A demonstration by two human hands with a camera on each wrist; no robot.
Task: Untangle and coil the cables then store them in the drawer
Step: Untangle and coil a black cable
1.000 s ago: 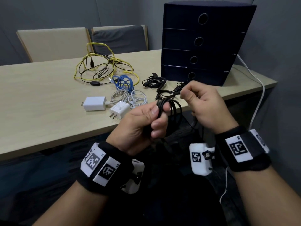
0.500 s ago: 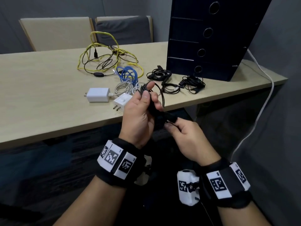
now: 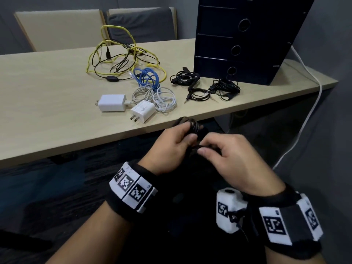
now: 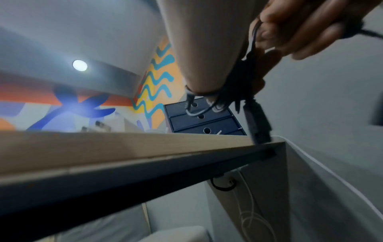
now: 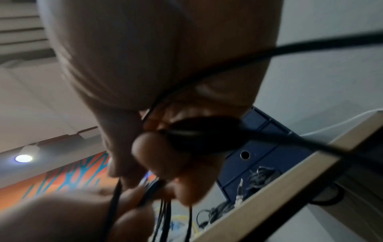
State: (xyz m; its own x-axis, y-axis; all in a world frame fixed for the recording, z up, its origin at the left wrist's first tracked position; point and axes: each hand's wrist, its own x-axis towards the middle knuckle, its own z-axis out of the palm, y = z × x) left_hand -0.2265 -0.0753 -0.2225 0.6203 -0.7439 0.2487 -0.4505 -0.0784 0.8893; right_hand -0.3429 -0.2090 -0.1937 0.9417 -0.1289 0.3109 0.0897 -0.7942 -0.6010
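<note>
Both hands (image 3: 200, 149) lower, black cable (image 3: 190, 123) coiled tighter

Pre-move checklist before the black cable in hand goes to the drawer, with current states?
1. Left hand grips black cable coil: ok.
2. Right hand pinches the cable's loose strand: ok.
3. Coil finished and secured: cannot tell, the fingers hide the wrap.
4. Drawer unit has a drawer open to receive it: not ok, all visible drawers are closed.
5. Yellow cable untangled: not ok, it is still knotted with a black lead on the table.
6. Blue cable coiled: ok.
</note>
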